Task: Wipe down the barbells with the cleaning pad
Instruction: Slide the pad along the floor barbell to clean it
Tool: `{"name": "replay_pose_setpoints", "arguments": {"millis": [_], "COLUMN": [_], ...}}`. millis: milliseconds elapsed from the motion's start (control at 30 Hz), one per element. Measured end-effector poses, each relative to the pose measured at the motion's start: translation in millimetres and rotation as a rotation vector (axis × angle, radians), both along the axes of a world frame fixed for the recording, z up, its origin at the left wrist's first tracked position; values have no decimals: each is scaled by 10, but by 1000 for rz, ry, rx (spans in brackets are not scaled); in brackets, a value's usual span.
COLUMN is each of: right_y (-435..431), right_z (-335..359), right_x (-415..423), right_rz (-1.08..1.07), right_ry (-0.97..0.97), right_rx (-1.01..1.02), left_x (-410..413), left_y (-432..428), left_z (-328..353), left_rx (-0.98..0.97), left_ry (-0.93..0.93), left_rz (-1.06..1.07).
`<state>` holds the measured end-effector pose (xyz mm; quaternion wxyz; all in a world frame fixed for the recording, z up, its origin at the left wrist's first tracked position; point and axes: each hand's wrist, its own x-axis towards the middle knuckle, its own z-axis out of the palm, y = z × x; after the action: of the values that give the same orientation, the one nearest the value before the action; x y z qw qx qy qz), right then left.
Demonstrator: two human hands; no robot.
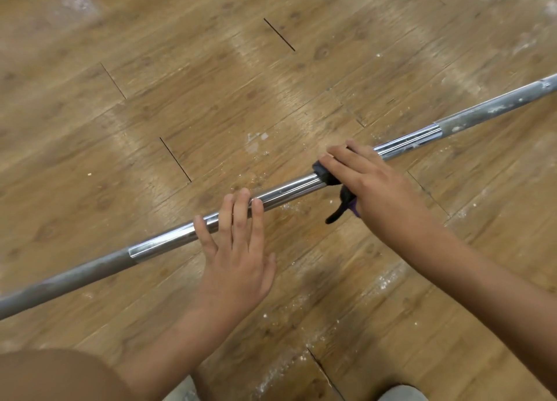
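Note:
A long barbell bar lies on the wooden floor, running from lower left to upper right. Its middle stretch is shiny chrome and both outer stretches are dull grey with white specks. My left hand rests on the chrome part with straight fingers laid over the bar. My right hand grips a dark cleaning pad wrapped around the bar just right of the left hand. A black strip of the pad with a purple edge hangs out below my palm.
The wooden plank floor carries white dust and crumbs around the bar and near my feet. My knee shows at the bottom left corner, and two grey shoe tips sit at the bottom edge.

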<state>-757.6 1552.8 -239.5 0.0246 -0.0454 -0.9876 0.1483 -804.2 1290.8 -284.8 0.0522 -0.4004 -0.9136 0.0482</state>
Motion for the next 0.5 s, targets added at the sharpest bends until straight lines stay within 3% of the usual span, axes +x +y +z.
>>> {"name": "replay_pose_setpoints", "arguments": {"millis": [200,367,500], "right_y": [-161,-174,-364], "right_z": [-67,-81,-135], "right_x": [218,334,509], "right_rz": [102,-112,-31], "right_ry": [-1,61,66], "right_rx": [-14,-42,-60], "left_x": [151,7,-4], "left_y": [-83,-53,2], "left_z": [125,321,293], "left_rx": [55,98,82], "left_ry": [-140,-168,-161], "left_rz": [-67,-108,-153]}}
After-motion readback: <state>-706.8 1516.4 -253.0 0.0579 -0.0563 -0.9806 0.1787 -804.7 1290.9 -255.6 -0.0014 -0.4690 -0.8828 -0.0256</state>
